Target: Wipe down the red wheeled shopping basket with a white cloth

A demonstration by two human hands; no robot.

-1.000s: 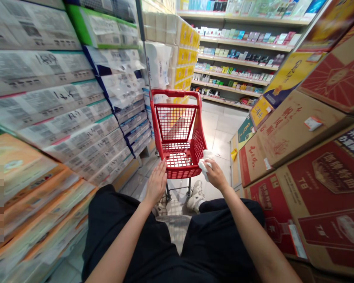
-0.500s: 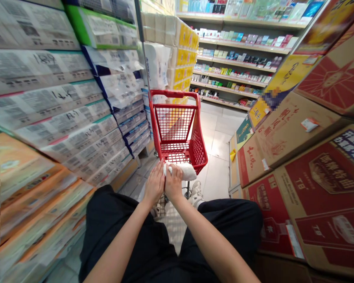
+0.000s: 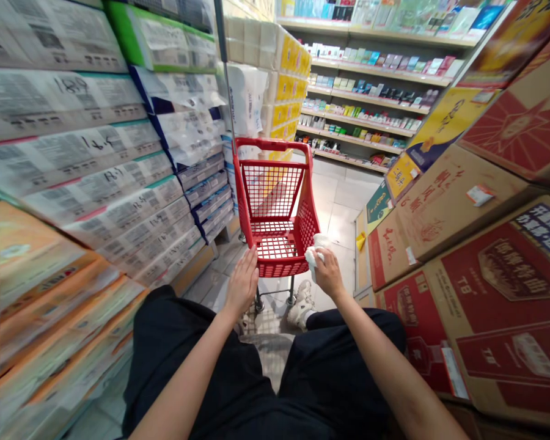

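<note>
A small red plastic shopping cart (image 3: 275, 201) stands in the aisle right in front of me. My left hand (image 3: 242, 282) rests flat on the near left corner of its rim, fingers stretched out. My right hand (image 3: 327, 273) is closed on a crumpled white cloth (image 3: 313, 252) and presses it against the near right corner of the cart's rim. The basket looks empty. My black trousers and a white shoe (image 3: 301, 304) show below the cart.
Stacked paper packs (image 3: 96, 171) fill the left side of the narrow aisle. Cardboard boxes (image 3: 462, 244) are piled on the right. Tissue rolls (image 3: 266, 79) and product shelves (image 3: 371, 85) stand beyond the cart, across a tiled floor (image 3: 339, 201).
My right hand swept the cloth along the near rim to my left hand, then back to the right corner. My left hand stayed on the rim.
</note>
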